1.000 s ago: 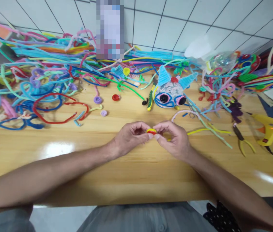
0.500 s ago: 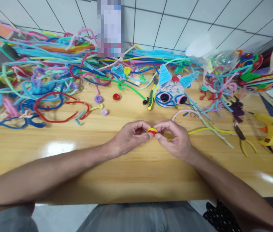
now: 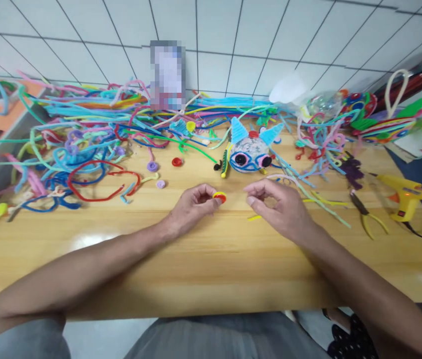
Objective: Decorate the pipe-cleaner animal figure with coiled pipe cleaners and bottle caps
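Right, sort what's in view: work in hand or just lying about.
Work in hand:
red-and-yellow disc, pinched in left hand
right hand, open nearby

Apparently lying about:
yellow glue gun
pliers
red coil
blue-eared figure, though it might belong

Pale glare on the tabletop [image 3: 211,269]

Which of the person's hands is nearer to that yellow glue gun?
Right. The right hand is apart from the glue gun, to its left in the picture; the left hand, pinching a red-and-yellow disc, is farther left.
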{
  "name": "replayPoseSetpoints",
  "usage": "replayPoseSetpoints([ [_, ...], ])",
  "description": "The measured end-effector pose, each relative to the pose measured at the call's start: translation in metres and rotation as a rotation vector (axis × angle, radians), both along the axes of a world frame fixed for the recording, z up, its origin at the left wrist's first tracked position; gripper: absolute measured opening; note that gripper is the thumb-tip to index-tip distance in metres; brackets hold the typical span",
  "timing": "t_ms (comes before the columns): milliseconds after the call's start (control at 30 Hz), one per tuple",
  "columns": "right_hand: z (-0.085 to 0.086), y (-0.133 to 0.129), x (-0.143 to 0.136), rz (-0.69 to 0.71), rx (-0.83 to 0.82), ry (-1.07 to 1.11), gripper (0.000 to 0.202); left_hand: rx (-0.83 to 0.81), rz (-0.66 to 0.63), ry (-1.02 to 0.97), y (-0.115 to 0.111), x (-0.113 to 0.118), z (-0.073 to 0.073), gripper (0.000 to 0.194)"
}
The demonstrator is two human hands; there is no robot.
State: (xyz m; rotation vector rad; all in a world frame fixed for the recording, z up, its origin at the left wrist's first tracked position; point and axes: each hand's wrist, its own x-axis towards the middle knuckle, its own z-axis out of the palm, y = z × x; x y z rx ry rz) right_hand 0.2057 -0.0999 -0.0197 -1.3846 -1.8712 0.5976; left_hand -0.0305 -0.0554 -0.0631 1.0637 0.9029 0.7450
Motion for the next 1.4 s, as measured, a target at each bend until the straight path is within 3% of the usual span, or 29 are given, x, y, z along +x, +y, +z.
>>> replayPoseSetpoints([
  [100,0.014,-0.009,0.018,-0.008,-0.002,-0.060,0.012,-0.107,0.060,-0.037,0.004,0.000,0.005,0.037],
  [233,0.010,-0.028,0.055,-0.087,-0.044,-0.109,0.014,-0.227,0.110,-0.054,0.012,-0.002,0.011,0.039],
  [333,-0.002,-0.038,0.085,-0.156,-0.063,-0.135,0.016,-0.172,0.122,0.006,0.018,-0.002,0.013,0.038],
  [467,-0.016,-0.043,0.108,-0.174,-0.059,-0.123,0.018,0.048,0.154,0.112,0.025,0.008,0.010,0.037],
  [733,-0.041,-0.046,0.103,-0.046,0.081,-0.030,0.012,0.394,0.277,0.245,0.021,0.018,-0.009,0.041],
  [967,-0.040,-0.048,0.102,0.017,0.078,0.014,0.013,0.366,0.362,0.266,0.031,0.017,-0.012,0.046],
  [1400,-0.049,-0.051,0.117,-0.142,-0.071,0.125,0.019,0.351,0.288,0.251,0.027,0.017,-0.015,0.041],
])
